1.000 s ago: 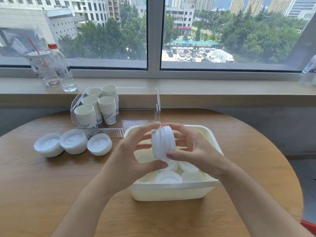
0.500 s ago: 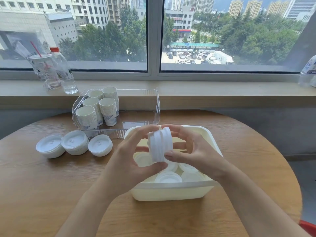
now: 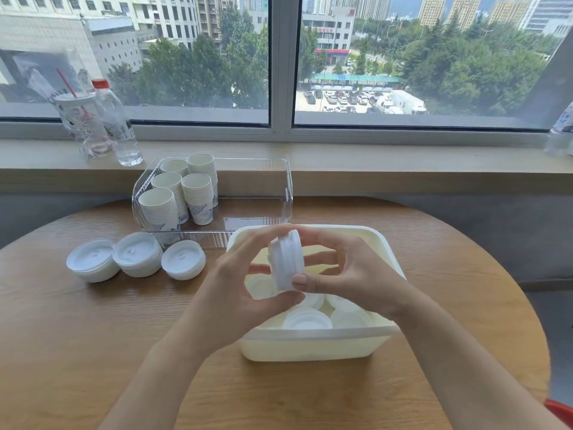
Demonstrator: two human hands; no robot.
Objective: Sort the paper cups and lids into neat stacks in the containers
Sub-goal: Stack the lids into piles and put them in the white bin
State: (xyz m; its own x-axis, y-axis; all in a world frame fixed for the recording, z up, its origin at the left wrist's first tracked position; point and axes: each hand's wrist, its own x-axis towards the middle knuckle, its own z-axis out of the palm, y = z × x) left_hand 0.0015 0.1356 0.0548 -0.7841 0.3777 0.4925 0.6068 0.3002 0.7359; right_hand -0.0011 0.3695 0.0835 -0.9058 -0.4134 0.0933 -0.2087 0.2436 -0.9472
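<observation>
A small stack of white lids, turned on its edge, is held above the cream plastic tub. My left hand grips it from the left and my right hand from the right, thumbs meeting under it. Several loose white lids lie in the tub. Behind it, a clear plastic container holds several stacks of paper cups at its left end. Three stacks of lids stand upside down on the table, left of the tub.
The round wooden table ends close to the windowsill. On the sill at the left stand a water bottle and a lidded drink cup with a red straw. A bottle sits at the sill's far right.
The lid stack stays between both hands over the tub and has turned slightly. The view has shifted a little; nothing on the table has moved.
</observation>
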